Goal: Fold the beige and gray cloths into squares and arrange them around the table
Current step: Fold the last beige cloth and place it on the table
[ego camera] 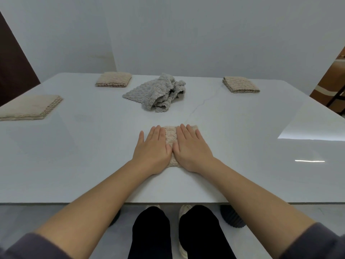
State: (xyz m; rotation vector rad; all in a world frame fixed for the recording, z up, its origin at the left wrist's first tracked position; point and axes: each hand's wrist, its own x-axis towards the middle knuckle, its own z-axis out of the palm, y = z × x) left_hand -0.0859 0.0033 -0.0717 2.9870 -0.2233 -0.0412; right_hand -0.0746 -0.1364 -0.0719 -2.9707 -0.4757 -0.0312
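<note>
The beige cloth [170, 135] lies folded at the near middle of the desk [74, 156], squared to its near edge. It seems slightly longer near-to-far, though the hands cover most of it. The left hand [152, 148] and right hand [192, 148] press flat on it side by side, fingers straight and pointing far, thumbs almost touching. 3 beige ones are already placed: the left square [29, 107], far-left square [113, 79] and far-right square [240, 85]. This 4th looks nearly finished. The gray pile [158, 94] at the far middle lies crumpled, so the gray folding is left.
</note>
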